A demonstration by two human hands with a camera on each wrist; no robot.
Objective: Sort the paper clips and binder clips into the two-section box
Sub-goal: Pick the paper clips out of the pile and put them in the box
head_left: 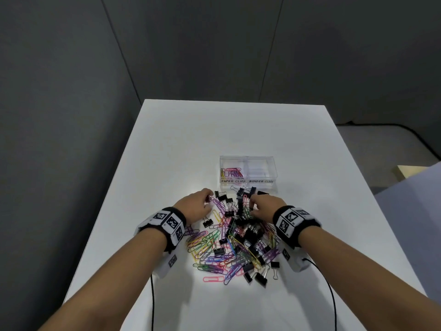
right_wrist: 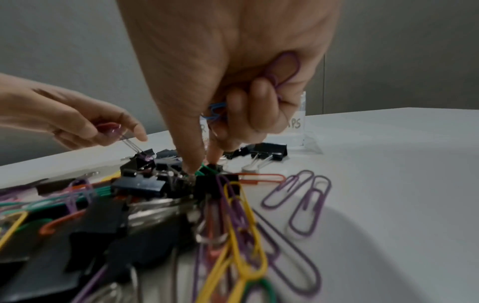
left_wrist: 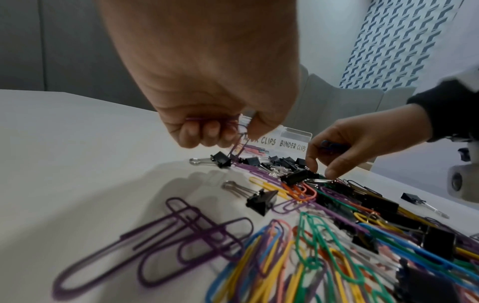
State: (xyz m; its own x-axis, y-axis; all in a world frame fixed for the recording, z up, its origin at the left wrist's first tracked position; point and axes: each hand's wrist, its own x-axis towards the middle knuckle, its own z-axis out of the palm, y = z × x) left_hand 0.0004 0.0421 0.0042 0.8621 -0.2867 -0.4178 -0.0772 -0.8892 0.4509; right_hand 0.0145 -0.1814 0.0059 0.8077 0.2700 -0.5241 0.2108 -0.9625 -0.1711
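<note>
1. head view sets the scene: a clear box (head_left: 248, 185) with paper clips (head_left: 231, 173) already in its left half and a right half that looks bare, and just in front of it a mixed pile (head_left: 236, 240) on the table (head_left: 181, 139).
2. left hand (head_left: 194, 207) has its fingers curled round purple clips (left_wrist: 234, 135), held at the pile's far-left edge.
3. right hand (head_left: 263, 207) keeps a blue clip (right_wrist: 215, 111) and a purple clip (right_wrist: 286, 67) tucked in curled fingers while thumb and forefinger reach down at a green clip (right_wrist: 204, 171) among the binder clips (right_wrist: 145, 184).
4. to do this step well, each hand would best lift one wire end clear before pulling, since clips look interlocked and a binder clip could ride along into the wrong half.
5. only the wrist views show what is palmed; the head view hides it under the knuckles.
6. only the head view shows both halves of the box and their fill.
</note>
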